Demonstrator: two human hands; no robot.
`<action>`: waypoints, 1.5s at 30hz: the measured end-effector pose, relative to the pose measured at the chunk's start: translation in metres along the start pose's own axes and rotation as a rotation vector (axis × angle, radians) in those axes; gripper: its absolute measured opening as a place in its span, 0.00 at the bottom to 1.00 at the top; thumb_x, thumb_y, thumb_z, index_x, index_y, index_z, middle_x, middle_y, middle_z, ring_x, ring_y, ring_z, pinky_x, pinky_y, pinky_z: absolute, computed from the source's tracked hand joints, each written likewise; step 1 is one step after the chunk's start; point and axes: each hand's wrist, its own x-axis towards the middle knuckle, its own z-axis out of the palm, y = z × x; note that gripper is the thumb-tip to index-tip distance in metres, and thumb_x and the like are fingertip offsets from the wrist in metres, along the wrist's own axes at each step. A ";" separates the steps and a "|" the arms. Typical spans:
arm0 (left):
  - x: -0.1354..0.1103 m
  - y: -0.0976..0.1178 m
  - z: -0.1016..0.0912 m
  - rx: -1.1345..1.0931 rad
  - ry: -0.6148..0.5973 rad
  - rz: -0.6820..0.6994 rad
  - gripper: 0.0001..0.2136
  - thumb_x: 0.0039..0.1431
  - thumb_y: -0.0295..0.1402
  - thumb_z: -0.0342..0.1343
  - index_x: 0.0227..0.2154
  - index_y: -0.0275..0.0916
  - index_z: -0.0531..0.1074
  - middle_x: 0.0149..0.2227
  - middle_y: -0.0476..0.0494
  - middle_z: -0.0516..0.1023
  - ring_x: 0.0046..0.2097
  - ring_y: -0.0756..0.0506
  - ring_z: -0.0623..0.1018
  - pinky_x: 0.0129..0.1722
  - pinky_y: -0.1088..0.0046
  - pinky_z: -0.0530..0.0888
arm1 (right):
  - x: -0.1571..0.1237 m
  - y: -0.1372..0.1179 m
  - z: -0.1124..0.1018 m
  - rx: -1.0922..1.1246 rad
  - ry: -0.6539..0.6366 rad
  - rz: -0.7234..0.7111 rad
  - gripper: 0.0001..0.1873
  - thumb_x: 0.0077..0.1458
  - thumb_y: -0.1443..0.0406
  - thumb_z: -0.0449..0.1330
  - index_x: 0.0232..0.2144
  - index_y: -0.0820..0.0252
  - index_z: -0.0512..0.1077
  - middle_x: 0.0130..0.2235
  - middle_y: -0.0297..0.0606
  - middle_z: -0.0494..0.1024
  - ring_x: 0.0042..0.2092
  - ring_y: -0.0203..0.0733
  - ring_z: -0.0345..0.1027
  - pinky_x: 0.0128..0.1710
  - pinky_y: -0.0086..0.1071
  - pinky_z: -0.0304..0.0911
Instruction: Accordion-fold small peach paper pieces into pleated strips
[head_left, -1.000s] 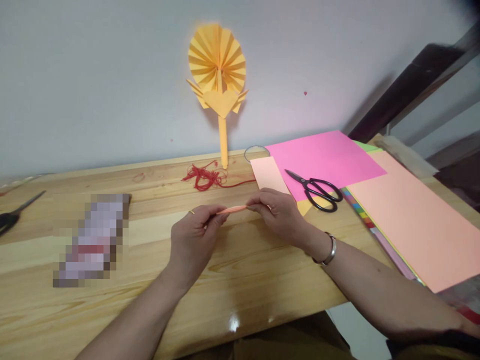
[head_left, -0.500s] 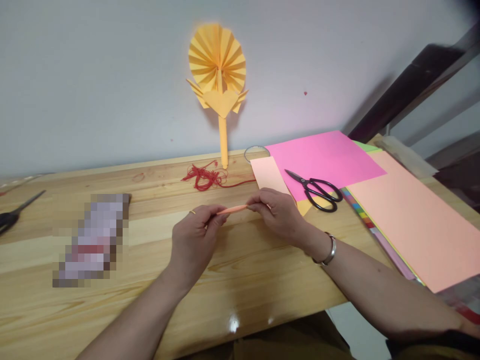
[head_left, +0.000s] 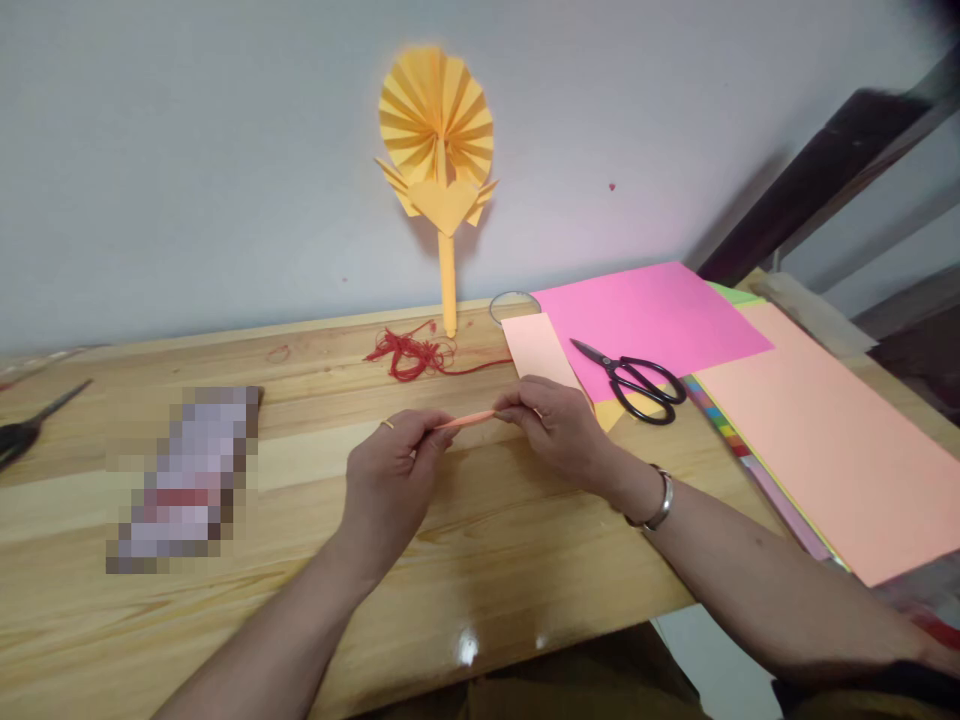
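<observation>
On our wooden table (head_left: 487, 560) lie a peach sheet (head_left: 832, 440) and a pink sheet (head_left: 645, 305), with black scissors (head_left: 634, 380) across the pink. Over the table's middle, our left hand (head_left: 390, 480) and right hand (head_left: 559, 425) each clamp fingertips on one end of a thin paper strip (head_left: 466, 421).

My one camera sits on my head, looking forward and down across the pale wooden surface (head_left: 225, 640) toward the wall, close over it.
</observation>
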 end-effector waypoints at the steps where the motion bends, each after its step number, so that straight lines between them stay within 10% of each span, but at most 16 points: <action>1: 0.000 0.000 0.000 0.000 0.003 0.009 0.06 0.56 0.34 0.54 0.32 0.41 0.75 0.29 0.52 0.77 0.31 0.50 0.74 0.33 0.75 0.69 | 0.000 0.000 0.000 -0.002 -0.001 -0.002 0.05 0.56 0.71 0.56 0.31 0.61 0.72 0.30 0.34 0.73 0.34 0.35 0.67 0.34 0.28 0.62; 45: -0.001 -0.006 0.010 0.101 0.036 0.433 0.08 0.59 0.29 0.51 0.36 0.39 0.76 0.32 0.45 0.76 0.35 0.49 0.75 0.34 0.75 0.73 | -0.004 -0.007 0.005 -0.103 -0.103 -0.092 0.07 0.57 0.72 0.52 0.30 0.62 0.69 0.31 0.37 0.73 0.34 0.37 0.66 0.35 0.29 0.61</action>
